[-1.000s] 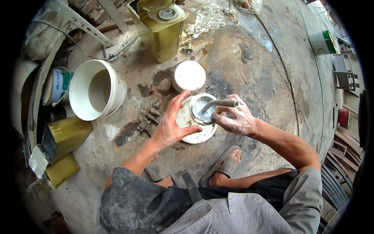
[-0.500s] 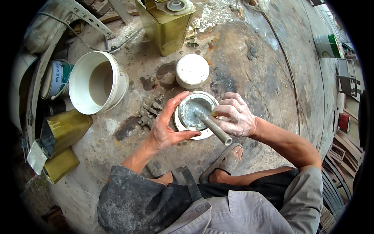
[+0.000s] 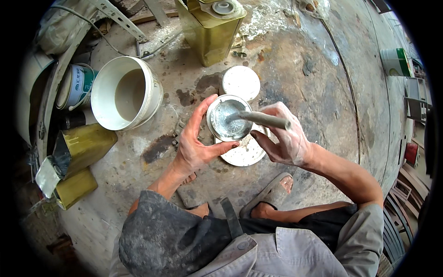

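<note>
My left hand is curled round the side of a small round cup coated inside with grey-silver residue. Out of the cup slants a short, dull metal pipe, its far end out at the right. My right hand is curved about the pipe, thumb beside the cup's rim and fingers partly hidden behind the pipe. Under the cup lies a white, stained round lid, partly covered by it. Just beyond stands a white round tub or lid.
A white bucket with cloudy liquid stands at left, near a paint can. Yellow-green metal tins lie below it; an upright square tin stands at the back. A dark cable crosses the stained floor. My sandalled foot is close by.
The cup has lifted and shifted off the white lid, exposing more of it. The pipe has swung from pointing toward me to pointing right. My right hand has turned more upright beside the pipe.
</note>
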The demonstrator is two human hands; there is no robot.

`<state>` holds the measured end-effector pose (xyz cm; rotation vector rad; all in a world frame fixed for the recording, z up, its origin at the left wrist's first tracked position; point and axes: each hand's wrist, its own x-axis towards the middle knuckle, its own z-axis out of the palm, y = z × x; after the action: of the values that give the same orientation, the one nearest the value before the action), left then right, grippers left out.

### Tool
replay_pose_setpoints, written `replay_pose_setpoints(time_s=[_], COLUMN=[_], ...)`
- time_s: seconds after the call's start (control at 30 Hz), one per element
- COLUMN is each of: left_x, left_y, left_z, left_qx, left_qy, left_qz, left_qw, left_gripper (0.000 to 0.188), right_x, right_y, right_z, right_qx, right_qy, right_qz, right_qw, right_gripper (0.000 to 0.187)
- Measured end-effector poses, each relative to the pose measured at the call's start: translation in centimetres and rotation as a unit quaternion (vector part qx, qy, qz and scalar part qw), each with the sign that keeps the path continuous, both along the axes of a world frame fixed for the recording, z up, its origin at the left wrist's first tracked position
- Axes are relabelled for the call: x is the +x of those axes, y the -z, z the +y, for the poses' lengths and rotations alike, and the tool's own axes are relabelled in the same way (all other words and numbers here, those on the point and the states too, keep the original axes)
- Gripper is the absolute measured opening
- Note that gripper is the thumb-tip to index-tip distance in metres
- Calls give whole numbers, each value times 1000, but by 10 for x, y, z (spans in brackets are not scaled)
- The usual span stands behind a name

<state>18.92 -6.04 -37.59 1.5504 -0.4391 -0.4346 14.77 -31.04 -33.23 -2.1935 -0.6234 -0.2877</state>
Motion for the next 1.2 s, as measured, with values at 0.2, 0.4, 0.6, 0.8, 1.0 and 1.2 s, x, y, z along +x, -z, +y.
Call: replay_pose_setpoints(time_s=[0.2, 0.4, 0.6, 0.8, 1.0, 1.2], left_x=[2, 0, 0, -3, -1, 2], left_y=[-3, -5, -4, -6, -14, -7], left_z=[-1, 7, 8, 7, 3, 3], left_qx=[-31, -7, -15, 20, 61, -4], left_qy=[-10, -27, -16, -17, 12, -17], left_qz=[18, -27, -24, -26, -106, -172], left_qw=[999, 999, 999, 999, 992, 985], left_gripper=[107, 107, 106, 107, 110, 124], right_x=[7, 4, 13, 17, 16, 24], right_y=[-6, -8, -25, -36, -39, -45], right_z=[4, 0, 10, 20, 17, 10], right_qx=[51, 17, 5, 33, 19, -23], right_qy=[69, 56, 15, 14, 8, -54], right_qz=[24, 66, 41, 22, -1, -137], right_qw=[996, 996, 999, 999, 1000, 989], right_gripper=[37, 30, 41, 30, 28, 31])
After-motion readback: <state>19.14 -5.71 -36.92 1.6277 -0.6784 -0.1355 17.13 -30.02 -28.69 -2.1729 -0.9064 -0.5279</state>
